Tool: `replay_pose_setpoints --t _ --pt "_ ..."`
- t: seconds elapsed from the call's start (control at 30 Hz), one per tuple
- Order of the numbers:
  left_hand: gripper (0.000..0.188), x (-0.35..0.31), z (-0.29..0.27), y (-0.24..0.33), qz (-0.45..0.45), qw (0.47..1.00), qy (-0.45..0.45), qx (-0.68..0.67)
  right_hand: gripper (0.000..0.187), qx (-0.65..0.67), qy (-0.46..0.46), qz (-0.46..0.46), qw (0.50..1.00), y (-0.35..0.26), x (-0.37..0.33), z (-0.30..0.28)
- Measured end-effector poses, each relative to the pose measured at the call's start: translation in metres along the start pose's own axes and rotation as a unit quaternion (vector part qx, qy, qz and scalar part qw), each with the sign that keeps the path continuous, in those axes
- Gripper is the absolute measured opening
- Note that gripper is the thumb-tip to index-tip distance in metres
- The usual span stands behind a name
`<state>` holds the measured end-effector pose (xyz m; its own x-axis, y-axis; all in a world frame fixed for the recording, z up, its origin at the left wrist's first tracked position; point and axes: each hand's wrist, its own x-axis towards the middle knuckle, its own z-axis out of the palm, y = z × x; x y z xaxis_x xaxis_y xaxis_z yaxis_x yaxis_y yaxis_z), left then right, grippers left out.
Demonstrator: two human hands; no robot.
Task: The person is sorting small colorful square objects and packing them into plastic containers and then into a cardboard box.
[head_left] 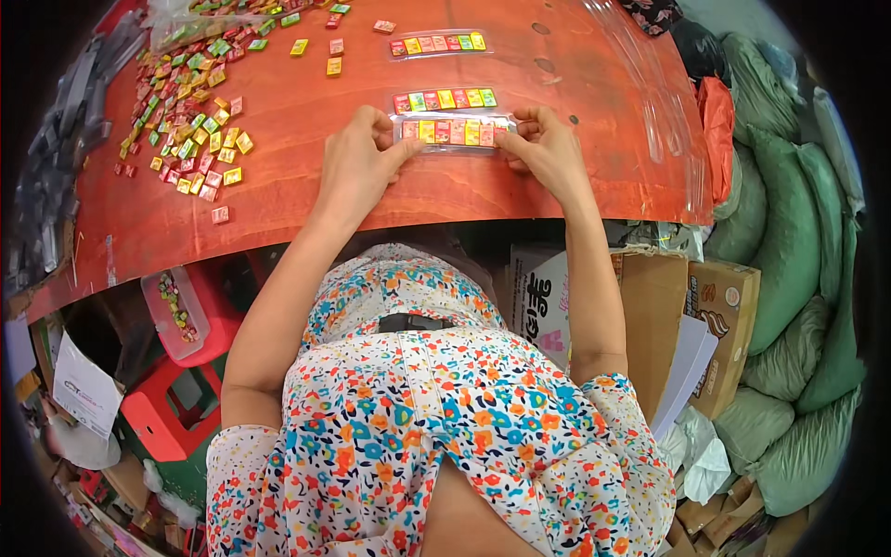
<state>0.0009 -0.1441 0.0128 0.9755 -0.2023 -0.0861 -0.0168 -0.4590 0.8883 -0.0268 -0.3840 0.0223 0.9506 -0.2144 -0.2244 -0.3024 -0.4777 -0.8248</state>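
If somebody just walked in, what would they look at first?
Probably the big red table, with lots of tiny colourful packets scattered over its left side. Next, the clear tray with a neat row of packets, the left hand at one end and the right hand at the other. Then the bright flowery clothes, below in the middle.

Clear tray between both hands
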Motion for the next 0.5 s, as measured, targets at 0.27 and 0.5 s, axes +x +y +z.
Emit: replay_pose_setpoints --t 0.27,0.5 --pt "0.026 -0.004 0.004 -0.009 -0.025 0.975 -0.007 -0.222 0.039 0.131 -0.029 0.026 0.991 -0.009 -0.002 -0.006" --pt "0.034 0.035 -0.009 -0.003 -0.009 0.99 -0.017 -0.137 0.042 0.111 -0.013 -0.007 0.994 -0.015 0.036 -0.004"
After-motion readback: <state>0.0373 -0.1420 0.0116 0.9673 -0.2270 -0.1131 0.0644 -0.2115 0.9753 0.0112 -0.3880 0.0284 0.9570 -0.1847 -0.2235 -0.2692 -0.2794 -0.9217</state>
